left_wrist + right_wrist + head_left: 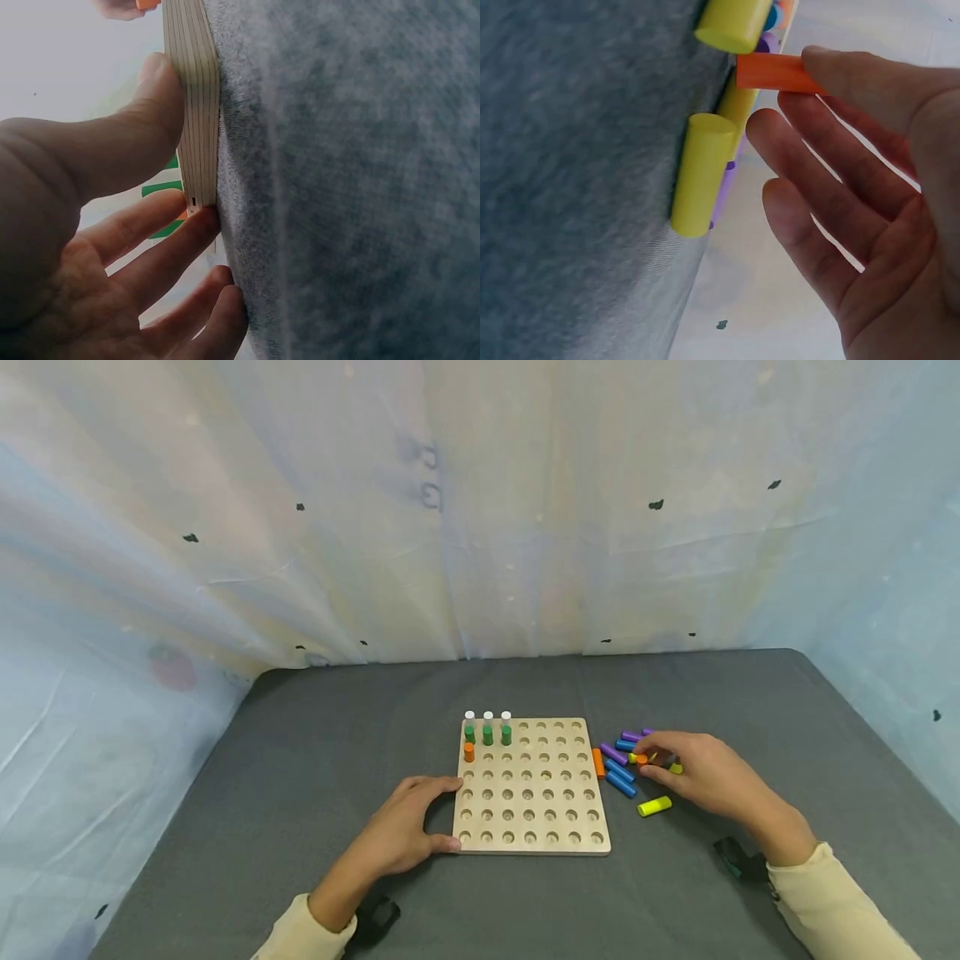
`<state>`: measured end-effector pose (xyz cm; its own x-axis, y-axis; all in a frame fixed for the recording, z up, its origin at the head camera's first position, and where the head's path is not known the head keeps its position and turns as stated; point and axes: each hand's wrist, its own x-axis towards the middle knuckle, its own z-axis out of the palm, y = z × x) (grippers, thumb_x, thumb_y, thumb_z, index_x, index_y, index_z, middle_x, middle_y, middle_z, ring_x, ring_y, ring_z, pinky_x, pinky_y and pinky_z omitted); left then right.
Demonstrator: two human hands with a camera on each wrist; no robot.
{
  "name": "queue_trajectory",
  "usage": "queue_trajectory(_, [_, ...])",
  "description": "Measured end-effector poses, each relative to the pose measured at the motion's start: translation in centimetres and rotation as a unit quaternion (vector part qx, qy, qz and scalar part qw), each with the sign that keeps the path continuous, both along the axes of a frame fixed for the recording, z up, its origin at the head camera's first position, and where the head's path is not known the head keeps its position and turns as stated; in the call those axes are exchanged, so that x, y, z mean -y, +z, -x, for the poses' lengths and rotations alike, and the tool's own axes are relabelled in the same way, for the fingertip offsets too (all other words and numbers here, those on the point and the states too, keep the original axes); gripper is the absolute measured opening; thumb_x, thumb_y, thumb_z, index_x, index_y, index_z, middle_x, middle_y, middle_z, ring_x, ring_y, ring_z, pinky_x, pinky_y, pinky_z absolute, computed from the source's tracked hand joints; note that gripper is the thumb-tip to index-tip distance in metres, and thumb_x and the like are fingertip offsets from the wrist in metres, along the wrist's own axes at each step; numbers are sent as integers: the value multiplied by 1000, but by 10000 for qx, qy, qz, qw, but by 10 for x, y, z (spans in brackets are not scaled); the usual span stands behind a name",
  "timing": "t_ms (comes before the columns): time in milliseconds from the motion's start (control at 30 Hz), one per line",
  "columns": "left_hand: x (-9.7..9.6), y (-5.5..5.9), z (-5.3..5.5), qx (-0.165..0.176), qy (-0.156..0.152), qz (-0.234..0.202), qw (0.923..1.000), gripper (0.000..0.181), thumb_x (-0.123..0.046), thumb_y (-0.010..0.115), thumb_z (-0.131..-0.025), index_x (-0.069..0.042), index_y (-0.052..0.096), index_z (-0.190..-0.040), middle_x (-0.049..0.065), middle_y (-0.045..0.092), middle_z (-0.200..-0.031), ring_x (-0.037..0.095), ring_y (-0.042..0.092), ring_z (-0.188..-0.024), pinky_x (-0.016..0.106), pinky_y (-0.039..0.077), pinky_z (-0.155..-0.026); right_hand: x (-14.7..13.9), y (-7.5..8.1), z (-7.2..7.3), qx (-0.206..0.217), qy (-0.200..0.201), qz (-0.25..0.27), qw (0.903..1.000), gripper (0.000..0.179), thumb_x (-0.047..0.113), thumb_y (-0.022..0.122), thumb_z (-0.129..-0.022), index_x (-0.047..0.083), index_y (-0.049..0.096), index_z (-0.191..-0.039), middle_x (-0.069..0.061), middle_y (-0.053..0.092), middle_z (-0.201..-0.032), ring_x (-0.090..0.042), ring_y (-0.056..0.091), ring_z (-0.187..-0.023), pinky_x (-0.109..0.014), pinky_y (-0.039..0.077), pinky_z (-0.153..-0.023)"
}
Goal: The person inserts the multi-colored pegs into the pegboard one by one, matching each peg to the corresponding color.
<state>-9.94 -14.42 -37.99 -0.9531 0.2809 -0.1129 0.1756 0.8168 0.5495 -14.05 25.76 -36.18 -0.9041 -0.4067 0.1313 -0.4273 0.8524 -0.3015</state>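
orange smooth cylinder (776, 73) sits pinched between thumb and fingers of the right hand (697, 772), at 3 o'clock of a square pale wooden board (518, 805) with rows of round holes; the remaining fingers are apart. the left hand (401, 827) is spread at the board's 8 to 9 o'clock side, its thumb touching the near corner and a fingertip touching the edge farther up.

toward the board's 11 o'clock corner, three white pegs (488, 717) stand upright in the far row, three green pegs (488, 737) in the next, and one orange peg (468, 753) in the third, at the left end.

between 2 and 3 o'clock of the board lie loose purple cylinders (613, 754), blue cylinders (621, 784) and a second orange cylinder (597, 763) just beside the board's edge. one yellow cylinder (655, 807) lies at 8 o'clock of the right hand; other yellow ones are partly hidden by its fingers.

grey cloth (360, 718) lies under everything, with a pale curtain (525, 568) at 12 o'clock.
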Motion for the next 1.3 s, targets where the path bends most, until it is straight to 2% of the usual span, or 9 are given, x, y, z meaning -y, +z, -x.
queue_trajectory(233, [0,-2,0,-19,12,-64,10000,77,-26,91,-68,-25,59,-138,1,58,-139,26,45,-136,58,44,-102,5,-1,2,-107,137,112,9998,22,26,76,-88,22,72,-109,13,72,-94,-4,65,-82,-28,52,-68])
queue_trajectory(433, [0,-2,1,11,19,-51,10000,76,-26,91,-69,-26,59,-138,2,58,-139,26,45,-136,59,45,-102,15,4,7,-89,215,167,9996,23,26,74,-90,21,72,-112,11,73,-98,-7,68,-87,-31,54,-70])
queue_trajectory(600, [-1,-2,1,108,65,-14,9999,77,-27,91,-68,-27,59,-138,2,57,-140,26,45,-137,59,44,-102,27,4,11,-186,343,213,9990,22,27,74,-91,23,72,-112,13,72,-97,-5,67,-86,-32,54,-73])
queue_trajectory(900, [-3,-2,3,82,34,18,10000,77,-28,91,-69,-27,58,-139,1,57,-141,26,44,-137,59,44,-101,51,10,17,-228,659,455,9965,22,25,74,-91,20,72,-113,14,71,-87,-2,64,-77,-23,46,-62])
queue_trajectory(1033, [-3,-2,4,97,41,10,9999,76,-27,90,-70,-27,58,-139,2,57,-141,26,43,-137,59,44,-102,62,14,20,-210,777,561,9952,24,24,74,-91,18,71,-114,11,72,-90,-3,64,-75,-23,48,-63])
queue_trajectory(1300, [-1,-3,3,100,69,37,9999,76,-27,90,-70,-27,58,-139,2,57,-141,26,43,-138,60,44,-102,87,16,26,-178,989,739,9922,24,30,73,-92,20,72,-113,13,72,-98,-2,64,-83,-22,47,-64])
